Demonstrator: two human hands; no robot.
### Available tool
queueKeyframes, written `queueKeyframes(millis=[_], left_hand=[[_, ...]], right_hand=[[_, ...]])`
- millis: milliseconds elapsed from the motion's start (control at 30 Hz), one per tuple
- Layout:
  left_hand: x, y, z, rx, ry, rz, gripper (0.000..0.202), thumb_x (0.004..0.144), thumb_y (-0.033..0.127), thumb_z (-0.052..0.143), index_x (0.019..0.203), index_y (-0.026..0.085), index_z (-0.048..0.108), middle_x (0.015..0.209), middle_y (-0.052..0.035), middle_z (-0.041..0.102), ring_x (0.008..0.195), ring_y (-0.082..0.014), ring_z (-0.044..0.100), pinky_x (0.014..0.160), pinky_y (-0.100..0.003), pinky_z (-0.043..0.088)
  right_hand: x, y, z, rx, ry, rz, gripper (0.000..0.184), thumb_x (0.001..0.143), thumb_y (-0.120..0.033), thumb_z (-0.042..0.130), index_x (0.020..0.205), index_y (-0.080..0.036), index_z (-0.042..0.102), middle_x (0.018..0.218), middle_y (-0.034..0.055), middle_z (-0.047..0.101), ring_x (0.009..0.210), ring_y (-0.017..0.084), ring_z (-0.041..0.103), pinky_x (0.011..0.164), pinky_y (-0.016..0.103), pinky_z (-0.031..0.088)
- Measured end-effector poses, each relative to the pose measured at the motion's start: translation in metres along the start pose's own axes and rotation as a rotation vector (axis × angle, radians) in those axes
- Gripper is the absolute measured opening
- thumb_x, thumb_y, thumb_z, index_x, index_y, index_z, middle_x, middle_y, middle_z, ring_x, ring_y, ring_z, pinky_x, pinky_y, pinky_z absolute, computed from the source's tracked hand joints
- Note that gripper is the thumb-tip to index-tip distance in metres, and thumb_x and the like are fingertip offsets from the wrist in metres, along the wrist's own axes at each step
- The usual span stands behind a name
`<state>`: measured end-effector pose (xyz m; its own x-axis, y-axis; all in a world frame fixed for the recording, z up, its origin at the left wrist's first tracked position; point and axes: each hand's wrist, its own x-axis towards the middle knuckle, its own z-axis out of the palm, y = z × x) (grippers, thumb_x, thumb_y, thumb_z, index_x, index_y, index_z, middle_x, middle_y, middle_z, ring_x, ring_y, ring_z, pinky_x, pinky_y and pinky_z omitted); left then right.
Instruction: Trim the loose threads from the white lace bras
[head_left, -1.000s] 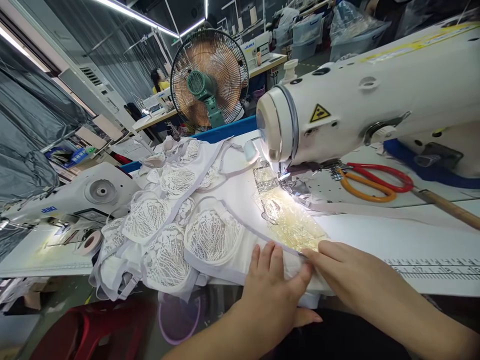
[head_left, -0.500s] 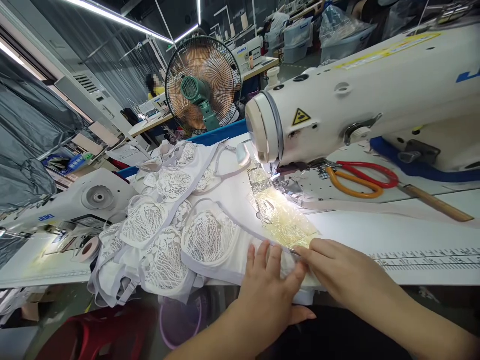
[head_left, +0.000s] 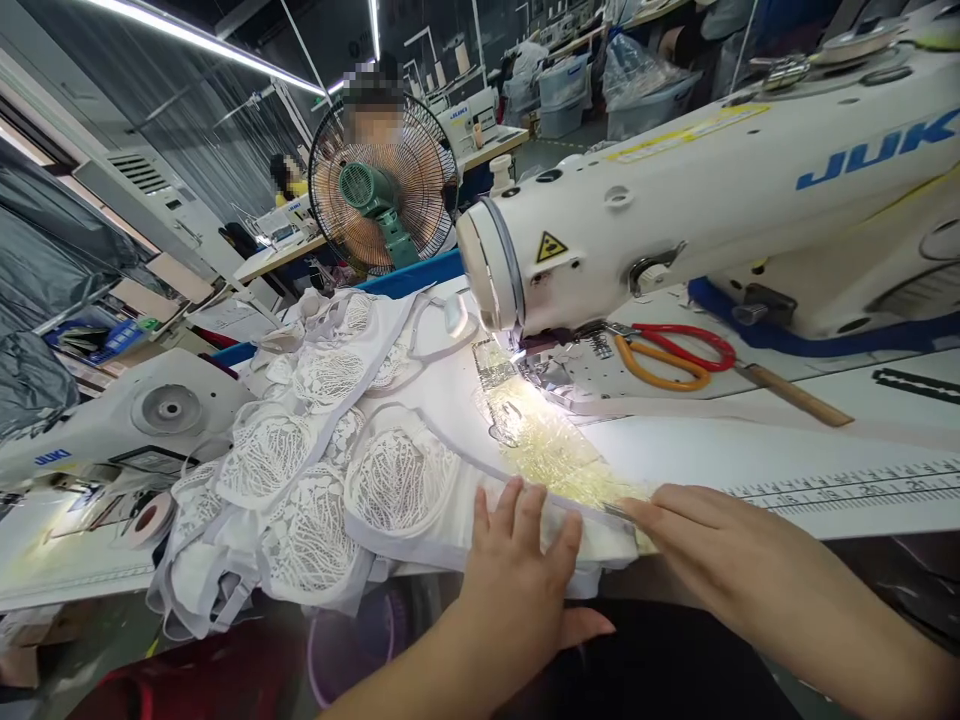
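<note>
Bras (head_left: 277,455) lie on the table (head_left: 675,450) left of scissors (head_left: 664,385) and a sewing machine (head_left: 712,210), a fan (head_left: 366,190) behind them.

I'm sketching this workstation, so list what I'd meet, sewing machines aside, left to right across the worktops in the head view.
Tape roll, white lace cups, left hand, scissors, wooden-handled tool, black notched strip. The right hand, below the scissors, is left out.

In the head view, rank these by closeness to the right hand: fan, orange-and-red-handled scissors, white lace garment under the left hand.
From the right hand:
1. White lace garment, its end just beside the fingers, under the left hand.
2. Scissors, on the table, beyond the hand.
3. Fan, farthest, off to the left beyond the table.
</note>
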<state>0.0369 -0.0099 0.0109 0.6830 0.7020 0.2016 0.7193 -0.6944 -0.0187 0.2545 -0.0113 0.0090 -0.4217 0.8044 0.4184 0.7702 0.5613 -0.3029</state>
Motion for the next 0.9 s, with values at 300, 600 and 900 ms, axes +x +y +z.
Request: queueKeyframes(millis=[300,600,900], left_hand=[[-0.002,0.014,0.012,-0.042,0.103,0.008,0.077,0.071,0.074,0.045,0.13,0.026,0.044,0.125,-0.0147,0.049,0.119,-0.032,0.043,0.099,-0.051,0.037],[0.003,0.015,0.012,-0.006,0.156,0.01,0.077,0.065,0.075,0.051,0.125,0.027,0.05,0.117,-0.0148,0.051,0.112,-0.0316,0.047,0.094,-0.051,0.04],[0.004,0.018,0.012,0.006,0.142,0.004,0.082,0.059,0.075,0.058,0.126,0.029,0.049,0.114,-0.0148,0.05,0.11,-0.033,0.048,0.093,-0.054,0.04]], right_hand=[[0.015,-0.008,0.021,0.074,-0.059,0.018,0.023,0.086,-0.012,0.04,0.096,-0.018,0.06,0.074,0.0033,0.058,0.068,0.017,0.056,0.056,0.027,0.043],[0.014,-0.007,0.016,0.058,-0.134,0.005,0.02,0.078,-0.006,0.048,0.087,-0.018,0.06,0.068,0.0009,0.055,0.061,0.017,0.052,0.052,0.027,0.037],[-0.016,0.008,0.003,0.014,-0.031,-0.019,0.028,0.082,-0.005,0.035,0.086,-0.019,0.058,0.07,0.0021,0.053,0.061,0.017,0.052,0.054,0.029,0.036]])
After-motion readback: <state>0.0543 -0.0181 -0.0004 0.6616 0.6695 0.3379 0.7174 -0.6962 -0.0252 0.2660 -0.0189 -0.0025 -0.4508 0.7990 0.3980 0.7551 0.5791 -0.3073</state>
